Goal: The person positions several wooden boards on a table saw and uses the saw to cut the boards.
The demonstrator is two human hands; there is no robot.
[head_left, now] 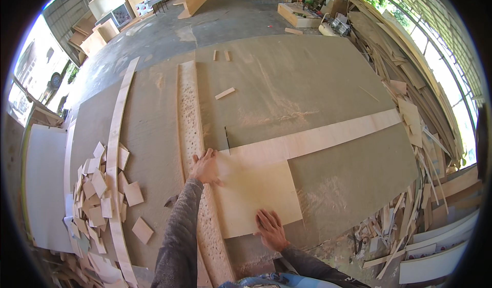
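Note:
A pale, roughly square plywood panel (pixel 259 193) lies flat in front of me. A long thin plywood strip (pixel 318 137) reaches from its far left corner off to the right. My left hand (pixel 206 166) rests with outstretched fingers at the left end of the strip, by that corner. My right hand (pixel 270 230) lies on the panel's near edge, fingers apart and a little bent. A dark patch between those fingers is too small to make out. Left of the panel runs a long pitted wooden beam (pixel 190 114). A thin dark pencil-like stick (pixel 227 139) lies at the strip's far edge.
The work surface is a wide dusty brown board (pixel 338 78). Small wood squares (pixel 97 185) are heaped at the left across another long strip (pixel 119 114). Three small wood blocks, one a loose block (pixel 225 93), lie beyond. Offcuts and stacked boards (pixel 405 57) line the right.

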